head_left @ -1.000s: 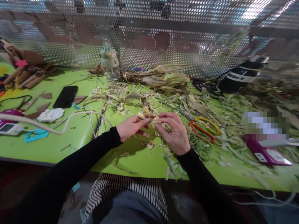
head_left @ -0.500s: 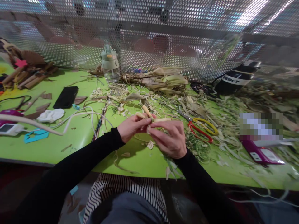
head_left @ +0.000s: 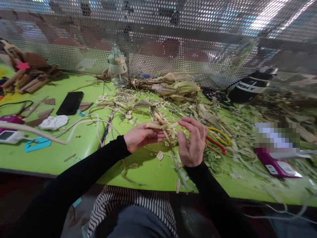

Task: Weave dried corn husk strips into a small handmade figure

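A small cross-shaped piece of folded corn husk strips (head_left: 164, 127), pale yellow with arms sticking out several ways, rests on the fingers of my left hand (head_left: 138, 137), which holds it with the palm turned up. Just right of it is my right hand (head_left: 192, 142), thumb and fingers apart. Its index fingertip is close to the piece's right arm; whether it touches I cannot tell. Scissors with one yellow and one red handle (head_left: 220, 134) lie partly hidden behind my right hand. Husk scraps (head_left: 159, 155) are scattered on the green table below.
Dried corn husks (head_left: 173, 86) lie at the back, before a perforated metal screen (head_left: 153, 39). A clear bottle (head_left: 118, 71), black phone (head_left: 70, 103), crumpled tissue (head_left: 53, 122) and white cable (head_left: 81, 120) are left. A black bottle (head_left: 249, 87) and purple device (head_left: 274, 165) are right.
My right hand has let go of the husk piece and moved right, its fingers spreading. The piece now lies in my left hand, whose fingers have straightened beneath it.
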Demonstrator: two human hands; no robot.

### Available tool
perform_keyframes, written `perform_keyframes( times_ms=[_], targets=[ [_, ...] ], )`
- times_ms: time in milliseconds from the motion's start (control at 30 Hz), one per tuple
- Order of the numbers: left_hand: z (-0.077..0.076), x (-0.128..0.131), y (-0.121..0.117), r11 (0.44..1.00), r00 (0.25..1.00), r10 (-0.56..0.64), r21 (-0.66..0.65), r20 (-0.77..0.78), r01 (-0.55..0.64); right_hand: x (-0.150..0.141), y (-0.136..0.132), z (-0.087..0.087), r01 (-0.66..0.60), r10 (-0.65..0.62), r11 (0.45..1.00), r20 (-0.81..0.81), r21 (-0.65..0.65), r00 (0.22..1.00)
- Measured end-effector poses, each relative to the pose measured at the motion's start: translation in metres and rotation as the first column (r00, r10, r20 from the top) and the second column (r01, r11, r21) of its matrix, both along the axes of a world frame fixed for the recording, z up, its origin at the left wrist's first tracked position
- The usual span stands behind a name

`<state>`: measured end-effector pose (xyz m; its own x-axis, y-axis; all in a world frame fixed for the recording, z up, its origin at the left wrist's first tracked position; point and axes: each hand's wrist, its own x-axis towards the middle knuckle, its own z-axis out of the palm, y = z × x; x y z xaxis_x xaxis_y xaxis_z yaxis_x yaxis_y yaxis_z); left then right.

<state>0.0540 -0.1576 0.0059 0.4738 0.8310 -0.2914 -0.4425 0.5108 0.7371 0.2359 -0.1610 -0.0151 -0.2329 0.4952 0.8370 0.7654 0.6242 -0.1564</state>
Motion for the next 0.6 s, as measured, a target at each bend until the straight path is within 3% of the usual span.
perform_keyframes(
  times_ms=[100, 267, 400, 600],
  targets=[
    [-0.01, 0.004, -0.002, 0.992, 1.0, 0.0, 0.124, 0.014, -0.002, -0.006, -0.006, -0.001, 0.005, -0.013, 0.997, 0.101, 0.077, 0.995],
    [-0.023, 0.012, -0.006, 0.949, 0.995, 0.098, 0.301, -0.01, -0.09, -0.017, -0.013, -0.002, -0.088, 0.082, 0.996, 0.278, 0.008, 0.957],
    [-0.023, 0.011, -0.005, 0.968, 0.996, 0.083, 0.24, -0.034, -0.073, -0.014, -0.012, 0.0, -0.231, 0.247, 0.969, 0.256, -0.093, 0.934],
    [-0.021, 0.005, -0.002, 0.996, 0.996, 0.013, 0.082, 0.089, -0.021, -0.009, -0.012, 0.001, -0.232, 0.234, 0.972, 0.253, -0.039, 0.939]
  ],
)
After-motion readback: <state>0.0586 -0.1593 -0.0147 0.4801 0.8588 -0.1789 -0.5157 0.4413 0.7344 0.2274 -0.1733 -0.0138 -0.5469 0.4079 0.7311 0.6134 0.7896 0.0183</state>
